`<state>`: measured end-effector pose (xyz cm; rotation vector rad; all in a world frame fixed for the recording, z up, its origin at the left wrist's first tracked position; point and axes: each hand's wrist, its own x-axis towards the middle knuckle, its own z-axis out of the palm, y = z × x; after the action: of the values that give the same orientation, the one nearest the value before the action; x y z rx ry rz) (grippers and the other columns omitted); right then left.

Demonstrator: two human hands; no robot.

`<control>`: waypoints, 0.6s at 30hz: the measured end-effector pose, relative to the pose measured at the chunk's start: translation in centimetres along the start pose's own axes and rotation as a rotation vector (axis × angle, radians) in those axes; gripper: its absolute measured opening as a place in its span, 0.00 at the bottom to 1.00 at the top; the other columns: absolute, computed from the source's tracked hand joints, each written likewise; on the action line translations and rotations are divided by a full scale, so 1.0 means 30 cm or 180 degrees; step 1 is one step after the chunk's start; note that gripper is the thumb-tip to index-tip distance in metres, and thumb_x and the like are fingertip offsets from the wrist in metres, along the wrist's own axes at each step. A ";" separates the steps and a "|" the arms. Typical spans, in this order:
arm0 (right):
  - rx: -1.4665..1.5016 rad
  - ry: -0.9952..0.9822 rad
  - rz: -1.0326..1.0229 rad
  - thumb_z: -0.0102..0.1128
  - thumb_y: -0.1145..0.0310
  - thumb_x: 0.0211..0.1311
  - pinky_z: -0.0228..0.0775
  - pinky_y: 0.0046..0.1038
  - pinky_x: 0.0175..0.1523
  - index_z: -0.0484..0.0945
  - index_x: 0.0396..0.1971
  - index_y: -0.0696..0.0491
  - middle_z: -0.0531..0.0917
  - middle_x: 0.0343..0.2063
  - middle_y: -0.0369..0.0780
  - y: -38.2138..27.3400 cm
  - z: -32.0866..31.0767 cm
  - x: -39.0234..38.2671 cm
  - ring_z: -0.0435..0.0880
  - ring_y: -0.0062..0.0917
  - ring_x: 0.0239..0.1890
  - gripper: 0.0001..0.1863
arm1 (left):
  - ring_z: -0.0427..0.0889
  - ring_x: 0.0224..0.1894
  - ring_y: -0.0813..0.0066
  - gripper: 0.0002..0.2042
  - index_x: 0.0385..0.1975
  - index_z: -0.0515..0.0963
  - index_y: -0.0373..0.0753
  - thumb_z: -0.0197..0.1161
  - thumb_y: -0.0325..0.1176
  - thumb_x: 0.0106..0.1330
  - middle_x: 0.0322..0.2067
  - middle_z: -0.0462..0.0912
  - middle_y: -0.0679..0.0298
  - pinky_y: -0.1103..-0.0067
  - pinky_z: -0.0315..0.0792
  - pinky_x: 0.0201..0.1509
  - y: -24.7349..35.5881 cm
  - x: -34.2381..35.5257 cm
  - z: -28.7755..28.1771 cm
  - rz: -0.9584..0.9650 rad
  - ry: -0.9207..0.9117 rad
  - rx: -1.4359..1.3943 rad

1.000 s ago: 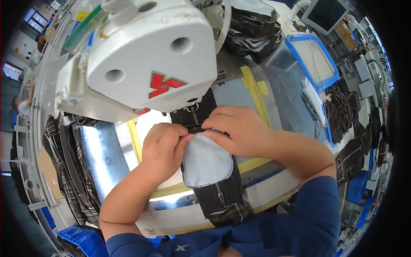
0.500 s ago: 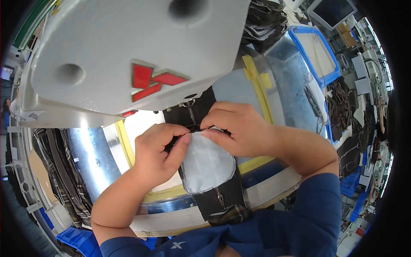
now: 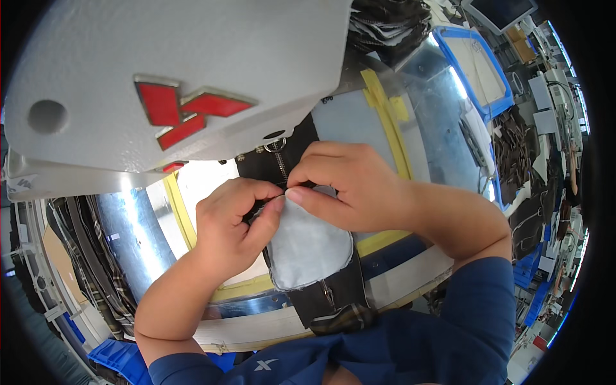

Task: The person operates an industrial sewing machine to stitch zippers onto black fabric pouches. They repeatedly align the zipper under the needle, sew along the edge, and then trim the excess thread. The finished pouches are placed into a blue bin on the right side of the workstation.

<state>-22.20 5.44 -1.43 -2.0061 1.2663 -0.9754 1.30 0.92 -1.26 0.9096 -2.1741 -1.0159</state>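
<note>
A: What is being handled?
B: A pale grey cloth panel [image 3: 308,247], its rounded end toward the person. It lies over a dark fabric strip [image 3: 319,307], midway along the near edge of the table [image 3: 410,276].

A: How are the hands set?
B: The left hand [image 3: 232,218] pinches the panel's far end between thumb and forefinger. The right hand [image 3: 353,186] does the same just beside it, so the two pairs of fingertips nearly meet.

A: Can you see exactly which layers they grip?
B: No, the fingers cover that; I cannot tell whether the strip is caught too.

A: And the strip itself?
B: It runs from below the machine head to the table's near edge, where a plaid piece [image 3: 346,319] lies. A metal zip [image 3: 282,165] shows beyond the fingers, and a zip pull [image 3: 328,292] below the panel.

A: What stands around them?
B: The white machine head [image 3: 212,45] looms over the table's far left part. Yellow tape [image 3: 388,131] marks the surface right of the strip. Folded plaid and dark cloth [image 3: 90,256] hangs by the left edge, a stack of dark pieces [image 3: 388,32] sits toward the far edge, and a blue-rimmed panel [image 3: 475,67] stands near the far right corner.
</note>
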 end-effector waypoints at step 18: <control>-0.0876 0.0217 0.0245 0.69 0.66 0.68 0.78 0.44 0.41 0.85 0.36 0.54 0.86 0.33 0.44 0.032 0.026 0.063 0.86 0.44 0.35 0.07 | 0.83 0.29 0.57 0.08 0.39 0.86 0.33 0.74 0.31 0.69 0.27 0.84 0.54 0.67 0.76 0.37 -0.064 0.042 -0.029 -0.0309 0.0387 0.0886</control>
<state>-21.50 3.41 -2.10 -2.1241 1.5759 -0.8785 1.81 -1.35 -2.07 1.1816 -2.2196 -0.6903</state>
